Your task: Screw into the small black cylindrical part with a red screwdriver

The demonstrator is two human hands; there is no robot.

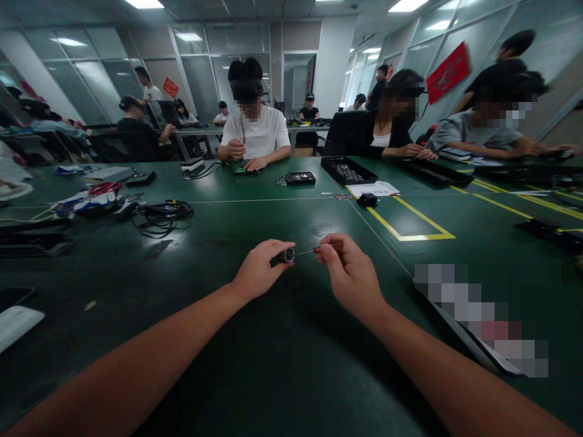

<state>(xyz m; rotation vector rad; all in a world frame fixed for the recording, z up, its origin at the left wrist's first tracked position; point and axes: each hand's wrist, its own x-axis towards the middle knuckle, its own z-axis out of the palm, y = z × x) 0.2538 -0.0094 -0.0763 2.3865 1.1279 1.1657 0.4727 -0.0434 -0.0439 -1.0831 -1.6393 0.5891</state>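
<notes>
Hands (259, 267) (348, 270) together above green table (273, 364)

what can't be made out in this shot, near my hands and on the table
Head view only.
- small cylinder in the left hand: fingers cover most of it, too small to identify
- screwdriver in the right hand: handle mostly inside the grip, tip contact too fine
- flat item at right: mostly under a pixelated patch
</notes>
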